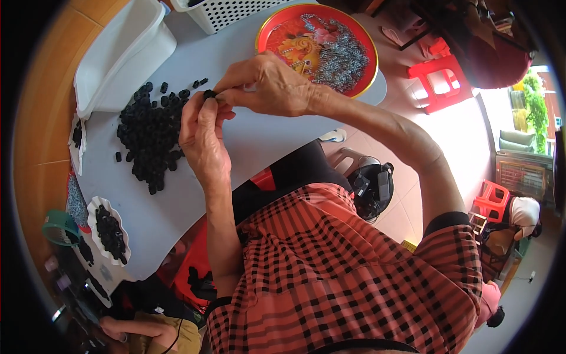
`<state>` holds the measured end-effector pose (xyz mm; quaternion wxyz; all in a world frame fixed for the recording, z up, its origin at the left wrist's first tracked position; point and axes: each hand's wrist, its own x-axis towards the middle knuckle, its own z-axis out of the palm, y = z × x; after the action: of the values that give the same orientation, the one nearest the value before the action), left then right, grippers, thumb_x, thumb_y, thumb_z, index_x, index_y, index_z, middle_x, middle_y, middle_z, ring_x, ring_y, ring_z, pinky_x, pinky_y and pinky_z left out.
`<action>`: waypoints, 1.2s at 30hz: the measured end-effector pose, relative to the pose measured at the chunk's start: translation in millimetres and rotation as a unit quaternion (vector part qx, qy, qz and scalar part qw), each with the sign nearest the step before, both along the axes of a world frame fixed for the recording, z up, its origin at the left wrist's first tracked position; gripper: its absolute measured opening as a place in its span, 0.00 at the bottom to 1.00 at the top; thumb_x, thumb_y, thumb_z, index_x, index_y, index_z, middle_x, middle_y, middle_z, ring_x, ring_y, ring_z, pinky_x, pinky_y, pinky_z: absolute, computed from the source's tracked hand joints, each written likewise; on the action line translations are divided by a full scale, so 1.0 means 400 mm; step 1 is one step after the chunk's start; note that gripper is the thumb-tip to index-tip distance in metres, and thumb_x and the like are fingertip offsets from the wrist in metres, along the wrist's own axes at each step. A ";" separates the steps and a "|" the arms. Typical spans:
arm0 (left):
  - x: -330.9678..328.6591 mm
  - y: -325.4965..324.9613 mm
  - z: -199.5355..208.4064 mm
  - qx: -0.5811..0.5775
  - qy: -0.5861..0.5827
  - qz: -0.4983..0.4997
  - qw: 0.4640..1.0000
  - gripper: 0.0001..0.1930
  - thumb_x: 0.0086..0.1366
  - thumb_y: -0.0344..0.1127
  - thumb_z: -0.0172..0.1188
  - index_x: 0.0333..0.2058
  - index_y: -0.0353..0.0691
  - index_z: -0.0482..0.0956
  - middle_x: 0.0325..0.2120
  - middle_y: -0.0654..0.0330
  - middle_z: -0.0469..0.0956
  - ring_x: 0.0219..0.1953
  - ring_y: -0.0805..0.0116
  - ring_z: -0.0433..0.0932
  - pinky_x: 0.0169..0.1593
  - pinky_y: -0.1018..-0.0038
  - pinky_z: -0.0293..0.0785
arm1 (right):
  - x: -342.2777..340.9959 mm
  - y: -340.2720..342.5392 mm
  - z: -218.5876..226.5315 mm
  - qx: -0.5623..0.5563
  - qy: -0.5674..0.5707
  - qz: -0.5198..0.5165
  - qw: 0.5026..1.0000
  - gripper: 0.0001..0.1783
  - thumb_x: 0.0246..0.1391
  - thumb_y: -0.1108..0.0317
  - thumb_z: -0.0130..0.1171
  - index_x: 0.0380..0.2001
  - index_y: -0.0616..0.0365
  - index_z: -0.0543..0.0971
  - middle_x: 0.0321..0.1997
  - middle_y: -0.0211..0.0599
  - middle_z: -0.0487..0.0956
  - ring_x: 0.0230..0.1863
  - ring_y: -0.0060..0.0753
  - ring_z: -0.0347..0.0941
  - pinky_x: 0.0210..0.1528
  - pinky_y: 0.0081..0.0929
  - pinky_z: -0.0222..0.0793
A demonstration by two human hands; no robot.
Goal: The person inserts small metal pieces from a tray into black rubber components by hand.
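Both of my hands meet above the table, at the right edge of a heap of small black cylindrical parts (150, 138). Between the fingertips is one small black part (209, 94), mostly covered by the fingers. My left hand (203, 133) pinches it from below, fingers pointing up. From the right, my right hand (268, 85) reaches in with bent fingers closed at the same part. Beyond my right hand sits a round red tray (362, 35) with a gold rim, holding a pile of small silvery metal pieces (339, 59).
A white bin (121, 56) and a white perforated basket (227, 15) stand at the table's far side. At left are a white scalloped dish (94, 207) of black parts and a green basket (56, 227). Another person's arm (138, 329) shows lower left. Red stools (439, 82) stand at right.
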<state>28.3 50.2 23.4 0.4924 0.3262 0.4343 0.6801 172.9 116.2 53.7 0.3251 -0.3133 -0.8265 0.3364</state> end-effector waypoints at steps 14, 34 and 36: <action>0.032 -0.029 -0.025 -0.011 0.020 -0.104 0.994 0.11 0.66 0.30 0.53 0.45 0.31 0.73 0.33 0.55 0.79 0.34 0.68 0.77 0.39 0.73 0.75 | 0.211 0.197 -0.122 0.260 -0.161 -0.047 0.951 0.07 0.50 0.71 0.60 0.34 0.62 0.79 0.32 0.41 0.78 0.33 0.39 0.77 0.37 0.34 0.75; -0.025 -0.069 -0.059 0.005 -0.004 -0.078 0.997 0.11 0.65 0.29 0.56 0.43 0.30 0.73 0.32 0.55 0.79 0.33 0.70 0.77 0.41 0.74 0.74 | -0.018 -0.041 -0.040 -0.131 0.100 -0.019 0.986 0.07 0.52 0.72 0.60 0.35 0.59 0.80 0.29 0.29 0.80 0.32 0.16 0.75 0.37 0.18 0.73; -0.029 -0.072 -0.063 -0.001 0.007 -0.082 0.997 0.11 0.65 0.30 0.56 0.43 0.30 0.73 0.32 0.56 0.79 0.34 0.71 0.78 0.41 0.75 0.74 | -0.024 -0.050 -0.051 -0.125 0.098 -0.017 0.987 0.07 0.54 0.72 0.60 0.36 0.60 0.80 0.31 0.28 0.80 0.33 0.16 0.75 0.38 0.18 0.73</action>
<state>16.9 21.4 -1.9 0.5440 0.3646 0.4100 0.6349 163.1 96.0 33.3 0.3685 -0.3312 -0.7366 0.4604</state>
